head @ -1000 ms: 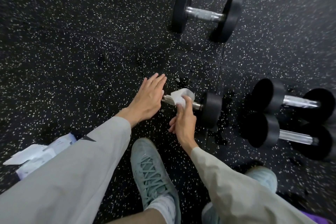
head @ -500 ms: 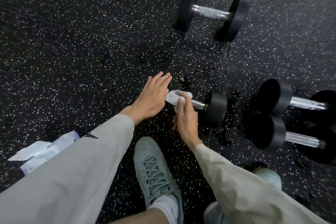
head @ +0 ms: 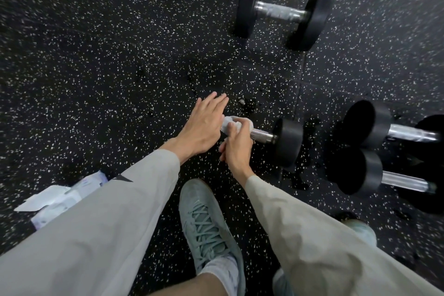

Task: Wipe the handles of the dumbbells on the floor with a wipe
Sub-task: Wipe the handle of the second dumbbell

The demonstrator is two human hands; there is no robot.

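Clenched around a crumpled white wipe (head: 236,125), the right hand (head: 236,145) is wrapped over the metal handle (head: 262,135) of the nearest dumbbell (head: 287,143), which lies on the speckled black floor (head: 96,55). The wipe is pressed against the handle's left end, so that part of the bar is covered and only the stretch toward the right-hand black weight is left bare. Just left of this grip, the left hand (head: 204,125) is laid flat with straight fingers and grasps nothing; the dumbbell's left weight is hidden beneath it and is probably being steadied so the bar cannot roll under the rubbing. Three more dumbbells are seen: one (head: 281,11) well beyond the grip, and two (head: 394,130) (head: 386,178) lying side by side to its right, apparently awaiting their turn. Far to the left of the grip, partly covered by a pale sleeve, a white wipe packet (head: 62,197) is left on the floor. Below the grip, a grey-green laced shoe (head: 206,221) is planted.
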